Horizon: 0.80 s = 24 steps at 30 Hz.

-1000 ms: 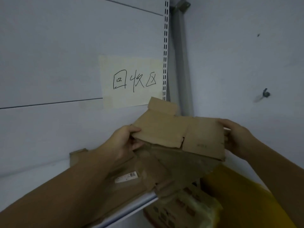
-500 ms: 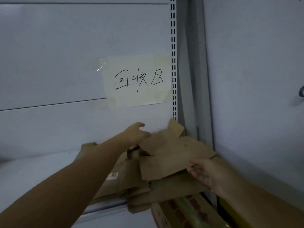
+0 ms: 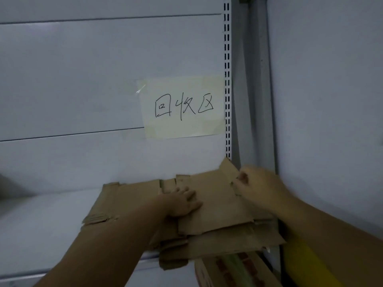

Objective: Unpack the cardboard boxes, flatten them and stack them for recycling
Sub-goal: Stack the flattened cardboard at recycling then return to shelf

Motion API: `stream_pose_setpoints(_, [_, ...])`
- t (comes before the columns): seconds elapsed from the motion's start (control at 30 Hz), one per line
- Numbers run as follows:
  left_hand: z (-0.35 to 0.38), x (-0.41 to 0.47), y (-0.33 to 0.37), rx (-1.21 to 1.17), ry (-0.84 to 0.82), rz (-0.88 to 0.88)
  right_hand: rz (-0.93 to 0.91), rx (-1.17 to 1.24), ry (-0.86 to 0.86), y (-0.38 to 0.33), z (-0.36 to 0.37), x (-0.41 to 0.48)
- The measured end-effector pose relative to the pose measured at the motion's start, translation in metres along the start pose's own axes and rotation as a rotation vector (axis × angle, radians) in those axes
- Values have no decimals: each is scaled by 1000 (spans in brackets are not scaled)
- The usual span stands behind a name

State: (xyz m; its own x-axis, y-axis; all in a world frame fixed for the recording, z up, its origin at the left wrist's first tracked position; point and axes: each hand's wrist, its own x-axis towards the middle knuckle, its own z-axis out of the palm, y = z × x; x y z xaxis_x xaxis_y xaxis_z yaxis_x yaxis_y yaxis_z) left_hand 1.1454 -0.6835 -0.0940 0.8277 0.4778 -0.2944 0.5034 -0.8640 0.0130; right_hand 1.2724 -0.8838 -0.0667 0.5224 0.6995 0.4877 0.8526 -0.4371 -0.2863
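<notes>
Pressing flat, the left hand (image 3: pixel 182 200) lies open-palmed on the light, bendy flattened carton (image 3: pixel 215 204); the right hand (image 3: pixel 257 185), blurred, seemingly pinches its 2 o'clock flap.

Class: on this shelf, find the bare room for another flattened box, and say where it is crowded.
Free: the white shelf left of the cardboard pile, up to the back panel. Crowded: the right corner by the upright post, where the left hand and right hand press the top sheet.
</notes>
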Motion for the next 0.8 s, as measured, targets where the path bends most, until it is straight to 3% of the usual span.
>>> stream_pose_setpoints(0.1, [-12, -9, -2, -106, 104, 22, -185, -17, -217, -23, 28, 21])
stream_pose_setpoints(0.2, [-28, -24, -18, -61, 248, 58, -237, -27, -352, -49, 55, 34])
stream_pose_setpoints(0.27, [-39, -38, -44, -101, 336, -8, -261, -79, -400, -71, 66, 41])
stream_pose_setpoints(0.47, [-60, -121, -171, 82, 465, -316, -422, -74, -421, -203, 95, 45])
stream_pose_setpoints(0.8, [12, -372, -379, -14, 481, -623, -844, -101, -406, -473, 142, -28])
